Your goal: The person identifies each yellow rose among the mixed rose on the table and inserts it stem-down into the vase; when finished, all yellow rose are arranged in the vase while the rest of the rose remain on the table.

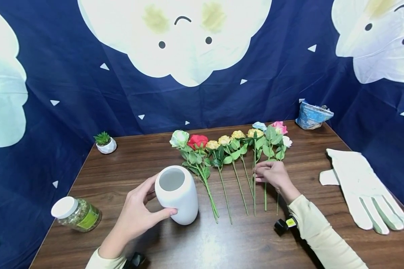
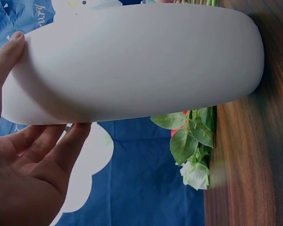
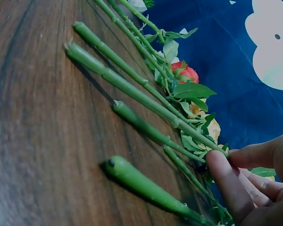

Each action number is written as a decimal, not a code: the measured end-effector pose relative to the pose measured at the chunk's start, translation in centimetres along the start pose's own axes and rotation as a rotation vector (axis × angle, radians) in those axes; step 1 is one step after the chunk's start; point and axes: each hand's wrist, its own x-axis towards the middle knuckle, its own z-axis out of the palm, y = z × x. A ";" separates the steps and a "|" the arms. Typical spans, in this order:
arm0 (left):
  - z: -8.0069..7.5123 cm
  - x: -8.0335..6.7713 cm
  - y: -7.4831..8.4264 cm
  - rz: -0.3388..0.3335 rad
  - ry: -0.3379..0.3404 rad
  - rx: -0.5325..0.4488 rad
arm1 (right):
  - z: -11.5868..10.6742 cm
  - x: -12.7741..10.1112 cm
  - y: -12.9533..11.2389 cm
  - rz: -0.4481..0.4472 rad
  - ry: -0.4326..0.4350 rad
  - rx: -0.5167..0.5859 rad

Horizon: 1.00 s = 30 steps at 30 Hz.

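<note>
A white vase (image 1: 185, 198) stands on the table, its mouth tipped slightly toward the camera. My left hand (image 1: 136, 211) grips it near the top, thumb on the near side and fingers around the far side; the left wrist view shows its smooth white wall (image 2: 141, 61) close up. My right hand (image 1: 273, 173) pinches the green stem of a yellow rose (image 1: 255, 133) between thumb and fingertips. In the right wrist view that stem (image 3: 132, 96) is lifted a little above the wood. Other artificial roses lie in a row, among them a red rose (image 1: 198, 141) and a pale green-white rose (image 1: 180, 138).
A jar with a white lid (image 1: 84, 215) lies at the left, near a small potted succulent (image 1: 106, 145). White gloves (image 1: 363, 190) lie at the right. A blue crumpled packet (image 1: 312, 116) sits in the far right corner. Dark blue cloth (image 1: 205, 101) hangs behind the table.
</note>
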 end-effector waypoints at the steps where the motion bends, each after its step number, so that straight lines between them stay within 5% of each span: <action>1: 0.0 -0.1 0.0 0.001 0.002 -0.002 | 0.0 0.0 -0.1 -0.005 0.004 0.002; 17: -0.1 0.0 0.0 -0.028 -0.004 -0.006 | 0.5 -0.3 -0.7 -0.099 0.147 0.092; 30: -0.1 0.0 0.1 -0.040 -0.013 -0.003 | 1.3 -0.5 -1.0 -0.207 0.245 0.316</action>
